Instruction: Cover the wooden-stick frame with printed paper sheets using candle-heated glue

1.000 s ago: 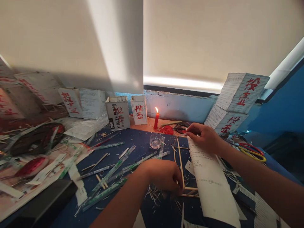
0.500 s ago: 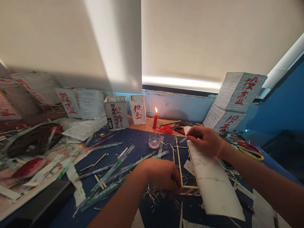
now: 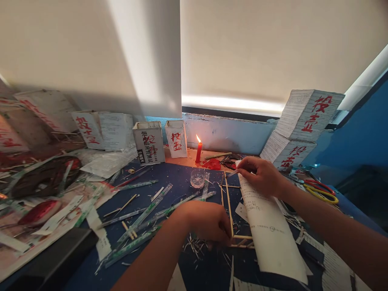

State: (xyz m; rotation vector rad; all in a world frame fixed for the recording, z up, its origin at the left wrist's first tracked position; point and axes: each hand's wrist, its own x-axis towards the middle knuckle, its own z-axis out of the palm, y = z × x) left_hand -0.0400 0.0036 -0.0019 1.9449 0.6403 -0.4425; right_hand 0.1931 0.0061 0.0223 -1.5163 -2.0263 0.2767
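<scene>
Head view: the white printed sheet of paper, curving over the right side of the pale rectangular wooden-stick frame on the blue-covered table, could crease or sit askew if pulled from above while its lower end is unheld. The thin sticks might twist under uneven pressure, and the lit red wax candle beyond could scorch paper swung towards it. The right hand, forearm slanting in from the right, pinches a narrow translucent strip at the sheet's upper edge. The left hand, wrist bent, knuckles up, appears closed on the frame's near left corner, fingertips mostly hidden.
</scene>
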